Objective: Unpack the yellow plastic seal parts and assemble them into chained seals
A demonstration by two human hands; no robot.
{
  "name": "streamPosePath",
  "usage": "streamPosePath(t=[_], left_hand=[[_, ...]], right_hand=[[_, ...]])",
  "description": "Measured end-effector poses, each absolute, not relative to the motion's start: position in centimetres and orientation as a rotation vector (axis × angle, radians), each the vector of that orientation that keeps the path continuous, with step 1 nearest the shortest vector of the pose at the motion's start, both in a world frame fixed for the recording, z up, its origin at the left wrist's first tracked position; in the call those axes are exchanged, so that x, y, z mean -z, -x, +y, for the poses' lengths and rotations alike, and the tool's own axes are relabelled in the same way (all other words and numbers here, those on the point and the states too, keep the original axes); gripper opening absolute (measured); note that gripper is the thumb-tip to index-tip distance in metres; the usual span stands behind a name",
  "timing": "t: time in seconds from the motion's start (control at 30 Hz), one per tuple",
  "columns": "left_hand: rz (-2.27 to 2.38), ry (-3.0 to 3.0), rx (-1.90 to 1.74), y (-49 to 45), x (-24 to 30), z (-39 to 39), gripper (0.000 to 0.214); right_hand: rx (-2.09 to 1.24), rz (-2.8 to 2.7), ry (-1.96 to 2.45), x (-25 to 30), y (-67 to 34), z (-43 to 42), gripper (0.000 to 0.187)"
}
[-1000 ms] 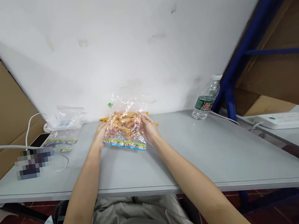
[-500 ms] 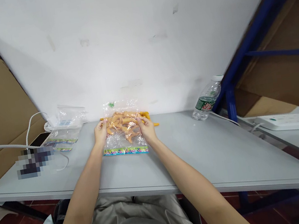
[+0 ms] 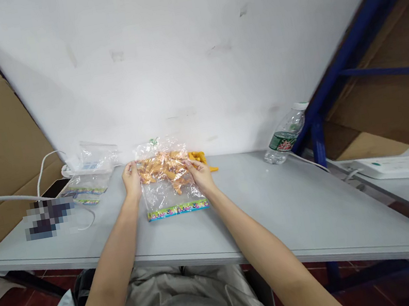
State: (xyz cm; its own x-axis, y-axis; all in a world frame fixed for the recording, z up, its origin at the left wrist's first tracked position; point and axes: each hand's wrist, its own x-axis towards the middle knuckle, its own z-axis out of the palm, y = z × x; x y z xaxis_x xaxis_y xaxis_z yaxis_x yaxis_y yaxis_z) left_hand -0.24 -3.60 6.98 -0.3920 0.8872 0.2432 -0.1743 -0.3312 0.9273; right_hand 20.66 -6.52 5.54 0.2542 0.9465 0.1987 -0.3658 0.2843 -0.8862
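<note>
A clear plastic zip bag (image 3: 168, 180) with a colourful printed strip along its near edge lies on the grey table (image 3: 276, 203). It holds several small orange pieces bunched at its far end. My left hand (image 3: 131, 178) grips the bag's left side. On the bag's right side, my right hand (image 3: 201, 174) pinches the plastic. A few loose orange pieces (image 3: 199, 158) lie on the table just behind the bag, near the wall.
More clear zip bags (image 3: 91, 169) lie at the back left beside a phone (image 3: 55, 188) and white cables. A plastic water bottle (image 3: 283, 134) lies at the back right. A white power strip (image 3: 398, 166) sits on the neighbouring surface to the right.
The bag has been lowered and flattened onto the table, its printed strip now nearer me. The orange pieces have gathered at the far end, and both hands shifted along its sides.
</note>
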Motion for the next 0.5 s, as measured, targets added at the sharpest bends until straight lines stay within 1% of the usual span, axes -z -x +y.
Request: streamPosePath(t=[0.1,0.17,0.2,0.27,0.33,0.4,0.5], left_hand=[[1.226,-1.291,-1.918,-0.2,-7.0,-4.0,0.039],[1.262,-1.712,-1.852,-1.0,-7.0,-5.0,0.052],[1.239,-1.977,-1.725,-1.6,-7.0,-5.7,0.059],[1.092,-2.470,-1.317,-3.0,-6.9,-7.2,0.073],[0.989,-2.757,-1.003,-4.4,-6.8,-8.4,0.080],[1.002,-2.885,-0.873,-5.4,-6.8,-8.8,0.081],[1.135,-2.913,-0.885,-5.4,-7.1,-7.9,0.078]], right_hand=[[-0.894,-0.845,0.891,-5.3,-21.2,-6.2,0.037],[-0.792,-0.743,0.888,-5.3,-21.7,-5.9,0.039],[-0.755,-0.686,0.879,-5.3,-21.9,-5.7,0.039],[-0.734,-0.607,0.858,-5.5,-22.4,-5.6,0.041],[-0.759,-0.587,0.836,-5.7,-22.7,-5.6,0.043],[-0.779,-0.591,0.800,-6.1,-22.7,-5.8,0.043],[-0.832,-0.628,0.757,-6.7,-22.4,-6.4,0.043]])
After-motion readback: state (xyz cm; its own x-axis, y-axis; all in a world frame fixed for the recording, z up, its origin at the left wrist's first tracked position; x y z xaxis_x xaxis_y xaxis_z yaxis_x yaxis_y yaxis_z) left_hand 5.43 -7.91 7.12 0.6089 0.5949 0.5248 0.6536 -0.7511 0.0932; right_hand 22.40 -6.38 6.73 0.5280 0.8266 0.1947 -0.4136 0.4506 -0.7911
